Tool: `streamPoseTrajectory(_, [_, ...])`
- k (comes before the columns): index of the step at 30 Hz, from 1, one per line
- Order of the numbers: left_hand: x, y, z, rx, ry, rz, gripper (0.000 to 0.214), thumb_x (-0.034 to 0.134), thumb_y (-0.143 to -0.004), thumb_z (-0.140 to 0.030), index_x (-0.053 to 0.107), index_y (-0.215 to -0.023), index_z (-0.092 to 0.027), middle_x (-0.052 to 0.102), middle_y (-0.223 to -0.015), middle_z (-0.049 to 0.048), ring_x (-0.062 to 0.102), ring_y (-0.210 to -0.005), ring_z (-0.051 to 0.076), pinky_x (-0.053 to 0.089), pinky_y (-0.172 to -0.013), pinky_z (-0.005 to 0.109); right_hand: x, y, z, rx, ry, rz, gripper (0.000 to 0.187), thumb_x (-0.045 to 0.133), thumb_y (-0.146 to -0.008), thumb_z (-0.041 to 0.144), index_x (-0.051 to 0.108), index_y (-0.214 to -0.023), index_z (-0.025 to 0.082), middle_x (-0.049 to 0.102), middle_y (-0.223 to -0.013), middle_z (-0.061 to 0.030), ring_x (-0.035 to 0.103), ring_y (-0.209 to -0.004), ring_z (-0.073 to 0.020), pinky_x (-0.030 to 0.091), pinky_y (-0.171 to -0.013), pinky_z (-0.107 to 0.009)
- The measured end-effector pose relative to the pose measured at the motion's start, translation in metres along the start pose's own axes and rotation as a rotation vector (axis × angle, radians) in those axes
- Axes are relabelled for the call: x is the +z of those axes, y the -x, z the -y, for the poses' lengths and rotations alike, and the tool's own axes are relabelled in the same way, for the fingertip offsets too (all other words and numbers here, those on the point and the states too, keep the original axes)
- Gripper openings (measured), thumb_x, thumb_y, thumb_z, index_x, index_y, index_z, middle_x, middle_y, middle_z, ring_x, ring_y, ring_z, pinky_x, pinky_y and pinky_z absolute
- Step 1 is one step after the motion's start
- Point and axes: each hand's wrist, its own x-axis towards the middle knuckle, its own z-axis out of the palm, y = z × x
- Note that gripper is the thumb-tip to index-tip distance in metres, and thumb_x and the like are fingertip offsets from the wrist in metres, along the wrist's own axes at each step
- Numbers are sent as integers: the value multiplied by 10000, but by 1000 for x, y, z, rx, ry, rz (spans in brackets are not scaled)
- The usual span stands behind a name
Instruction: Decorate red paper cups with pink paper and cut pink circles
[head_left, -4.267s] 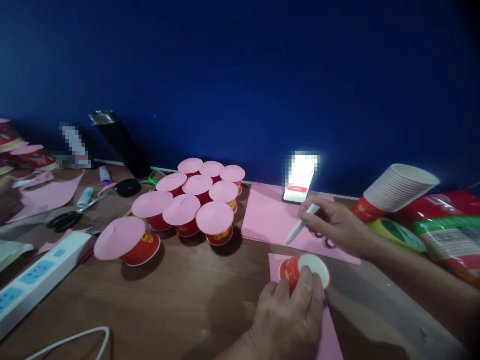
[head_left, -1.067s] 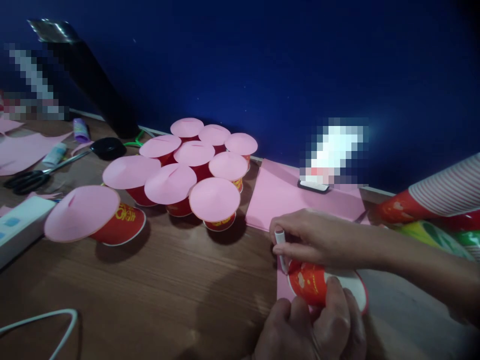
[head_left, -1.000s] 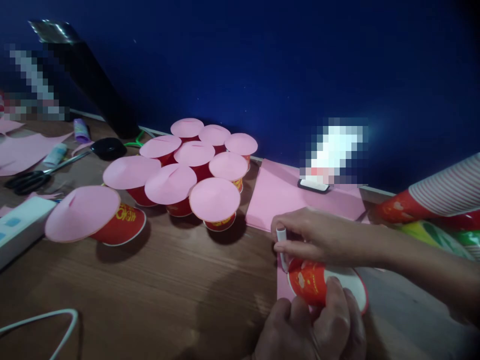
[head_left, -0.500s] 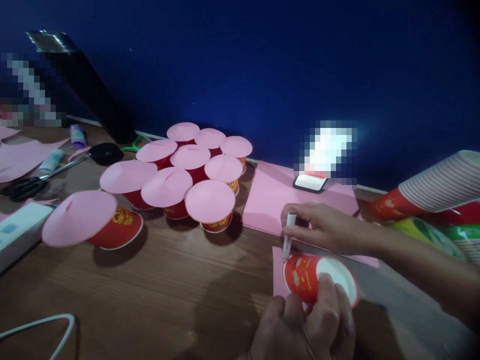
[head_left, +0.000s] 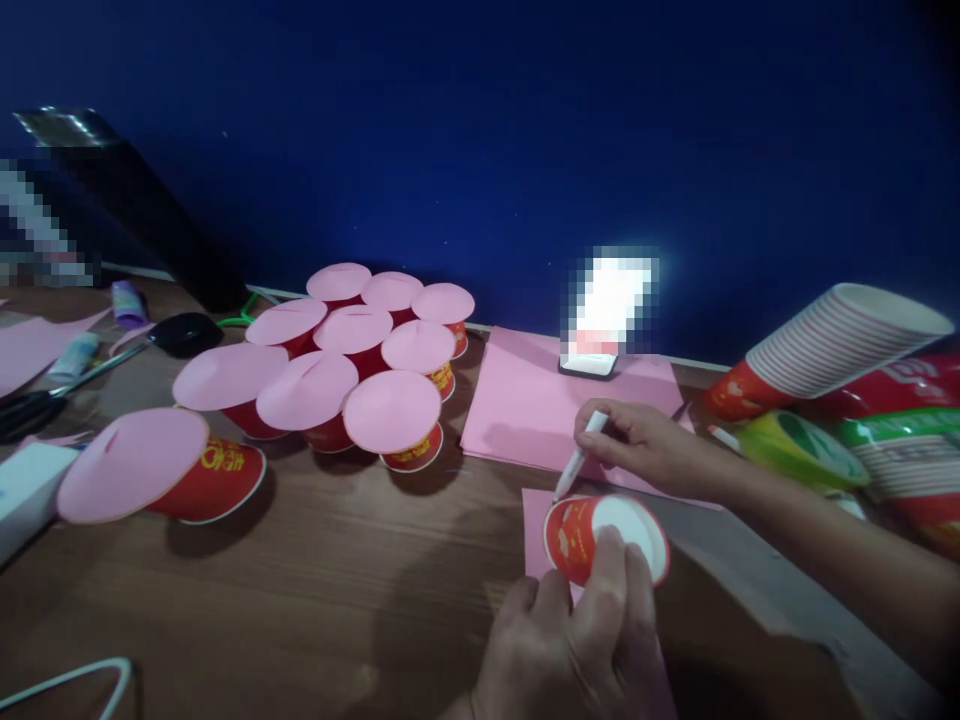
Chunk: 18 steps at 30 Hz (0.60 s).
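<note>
A red paper cup (head_left: pixel 574 538) stands upside down on a piece of pink paper (head_left: pixel 533 520), its white base facing up. My left hand (head_left: pixel 574 640) grips this cup, with fingertips pressed on the base. In my right hand (head_left: pixel 637 440) is a white marker (head_left: pixel 581 458), held slanted. Its tip meets the paper beside the far left part of the cup's rim. The left hand covers the near side of the cup and some of the paper.
Several red cups topped with pink paper cones (head_left: pixel 394 410) stand to the left. Behind my right hand lies a stack of pink paper (head_left: pixel 510 400) with a lit phone (head_left: pixel 589 365). Stacked cups (head_left: pixel 817 340) and a yellow-green tape roll (head_left: pixel 802 450) are at right, scissors (head_left: pixel 34 412) far left.
The view has turned to the right, so things sit further left. The marker has gone from nearly upright to slanted, its tip still by the rim. My left hand keeps hold of the cup.
</note>
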Motion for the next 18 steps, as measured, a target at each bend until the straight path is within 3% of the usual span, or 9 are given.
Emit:
streamPoseTrajectory(12, [-7,-7,6,49,65,3,390,568,-799,-101,579,-1189,-125,657,-1167,100,599,-561,111,450,-457,265,15,36,-28,51,-53,-337,231,495,-877,408,535,-860,181,556,-673,19,506,-594,-124,417,-576,-247])
streamPoseTrajectory(18, [-5,-4,5,35,46,36,453,551,-782,-48,551,-1226,-141,640,-1210,91,630,-613,121,482,-506,261,19,60,-30,84,-72,-430,222,477,-889,399,523,-871,183,558,-655,28,527,-603,-129,417,-599,-250])
